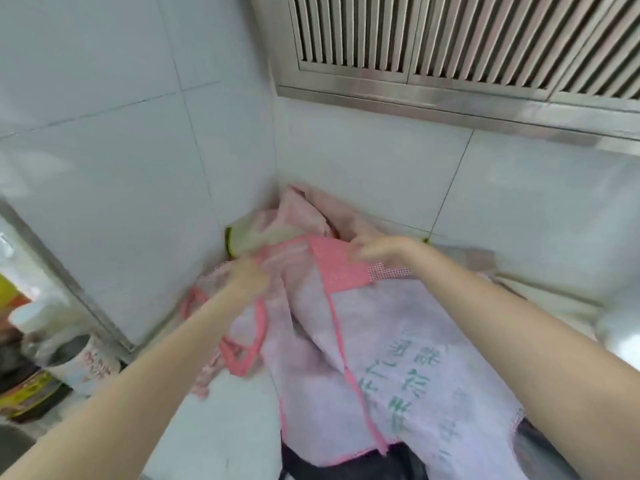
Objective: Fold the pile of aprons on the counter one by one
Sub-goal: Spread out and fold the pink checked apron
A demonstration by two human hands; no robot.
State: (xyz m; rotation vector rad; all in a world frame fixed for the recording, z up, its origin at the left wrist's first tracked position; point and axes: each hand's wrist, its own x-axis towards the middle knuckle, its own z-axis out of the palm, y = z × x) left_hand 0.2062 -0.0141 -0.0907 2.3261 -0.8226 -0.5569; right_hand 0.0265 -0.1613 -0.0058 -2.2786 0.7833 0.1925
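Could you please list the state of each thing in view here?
Pale pink printed fabric apron: spread out on the counter, unfolded, its top edge lifted.
Left hand: gripping the apron's top edge.
Right hand: pinching the apron's darker pink checked bib.
Pink crumpled apron pile: heaped in the corner.

The pale pink woven cloth apron (398, 358) looks matt, coarse-meshed, with smooth pink tape edging and printed green characters. The white wall tiles (104, 168) are glossy and smooth. The slatted metal vent hood (450, 46) has a brushed steel sheen. The white surface (225, 427) looks smooth.
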